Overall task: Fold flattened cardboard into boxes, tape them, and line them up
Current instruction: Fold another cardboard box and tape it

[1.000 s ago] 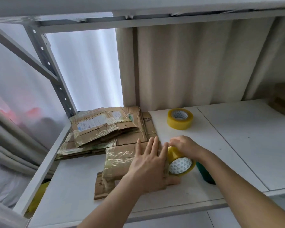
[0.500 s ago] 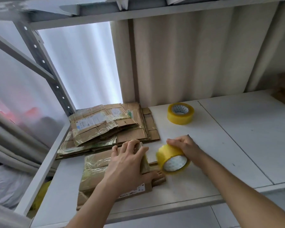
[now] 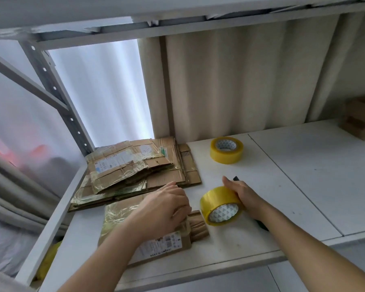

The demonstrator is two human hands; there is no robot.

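In the head view, low and left of centre, the left hand (image 3: 163,209) is gripping the edge of a flattened cardboard box (image 3: 156,234) lying on the white shelf (image 3: 303,186). The right hand (image 3: 243,193) is holding a yellow tape roll (image 3: 220,205) just beside it. Folding looks barely begun; next, I'd say, the cardboard needs opening up before taping.

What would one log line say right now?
left hand: grips flat box | right hand: holds tape roll | spare roll: on shelf

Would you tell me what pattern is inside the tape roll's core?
White with grey triangles, inside the held tape roll; head view.
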